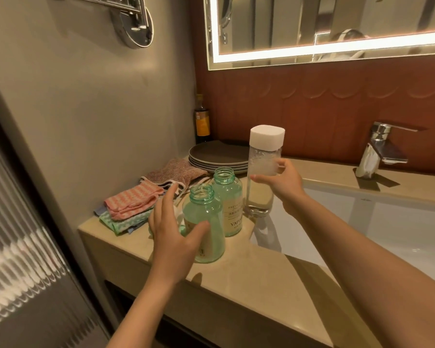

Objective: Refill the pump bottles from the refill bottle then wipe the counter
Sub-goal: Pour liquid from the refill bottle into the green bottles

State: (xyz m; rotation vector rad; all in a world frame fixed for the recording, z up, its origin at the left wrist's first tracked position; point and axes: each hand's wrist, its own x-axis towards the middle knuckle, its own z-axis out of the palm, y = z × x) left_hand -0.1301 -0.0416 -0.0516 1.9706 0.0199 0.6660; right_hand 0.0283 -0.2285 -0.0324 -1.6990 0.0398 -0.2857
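Two pump bottles (209, 214): standing uncapped, centre frame.
Refill bottle (261, 151): upright, just right; right hand (284, 187) gripping it.
Left hand (171, 237): hovering open beside them.

You are at a bathroom vanity: a white basin (377, 222) is sunk into a beige stone counter (249, 277), with a chrome tap (384, 146) behind it and a light-edged mirror (312, 51) above. The ribbed glass panel (23, 259) on your left may be a shower door. Stacked plates (219, 154) and folded cloths (133, 199) fill the corner.
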